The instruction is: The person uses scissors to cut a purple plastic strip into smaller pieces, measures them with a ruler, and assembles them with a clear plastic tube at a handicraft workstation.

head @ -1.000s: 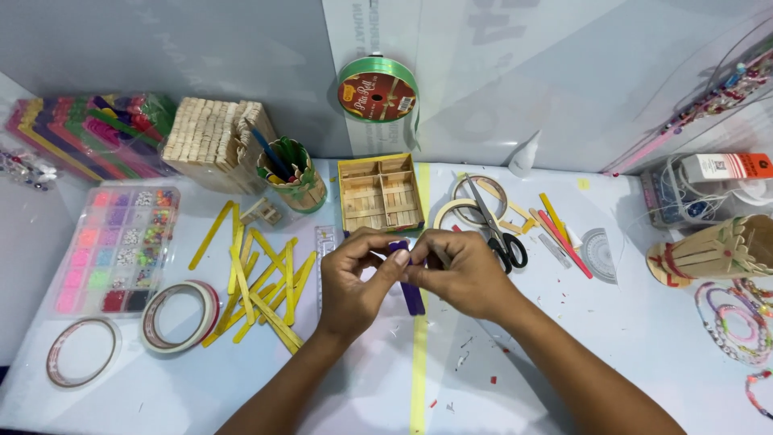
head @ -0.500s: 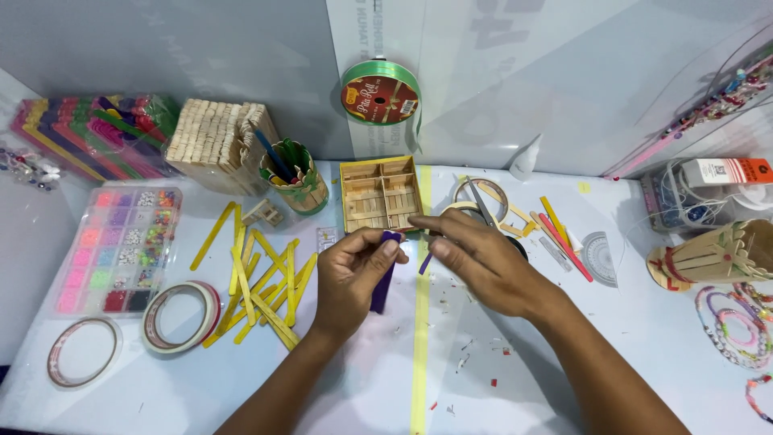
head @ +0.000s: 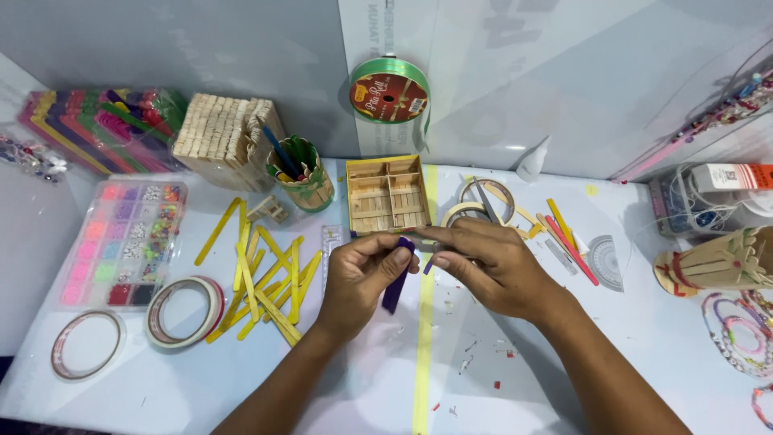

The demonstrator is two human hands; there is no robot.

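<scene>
My left hand (head: 362, 278) pinches a purple craft stick (head: 396, 282) near its top end, the stick hanging down toward the white table (head: 338, 379). My right hand (head: 491, 266) lies just to the right, its fingers stretched left and touching the top of the same stick, with a thin dark tool partly hidden under them. Both hands hover in front of a small yellow-edged wooden box (head: 388, 196) made of sticks.
Yellow craft sticks (head: 266, 274) lie scattered left of my hands. Tape rolls (head: 181, 310), a bead organizer (head: 121, 242), a stick cup with pens (head: 302, 173), a green ribbon spool (head: 389, 90), scissors (head: 483, 205), coloured sticks (head: 568, 238) and a stick model (head: 713, 266) surround the work spot.
My right hand has slid down and left from the box toward the left hand. The purple stick stays in my left hand, slightly shifted.
</scene>
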